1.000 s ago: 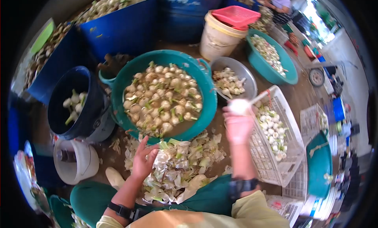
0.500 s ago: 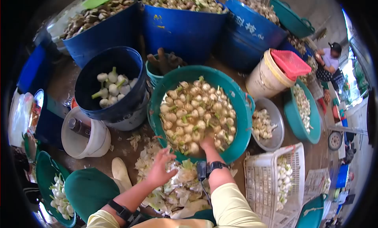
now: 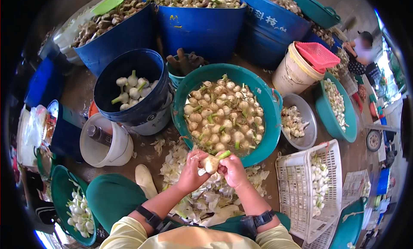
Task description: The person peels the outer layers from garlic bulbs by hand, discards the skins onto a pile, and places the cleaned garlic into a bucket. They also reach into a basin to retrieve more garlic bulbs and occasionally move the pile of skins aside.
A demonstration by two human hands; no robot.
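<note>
A pale garlic bulb (image 3: 210, 164) with a short green stem is held between my two hands, over the near rim of a green tub (image 3: 180, 133). My left hand (image 3: 192, 170) has its fingers round the bulb's left side. At the stem end, my right hand (image 3: 234, 170) pinches the bulb from the right. Many more garlic bulbs (image 3: 215, 107) soak in murky brown water inside the tub. Below my hands, a heap of peeled garlic skins (image 3: 202, 197) covers the floor between my legs.
Clean bulbs fill part of a dark blue bucket (image 3: 101, 94) and a white crate (image 3: 301, 193). A white pail (image 3: 122, 150) stands left; a metal bowl (image 3: 307, 137) stands right. Large blue barrels (image 3: 198, 31) line the back. Another person (image 3: 360, 55) sits at far right.
My right hand has come up out of the tub water with a garlic bulb. My left hand, earlier spread and apart, has closed on the same bulb. The view has shifted slightly.
</note>
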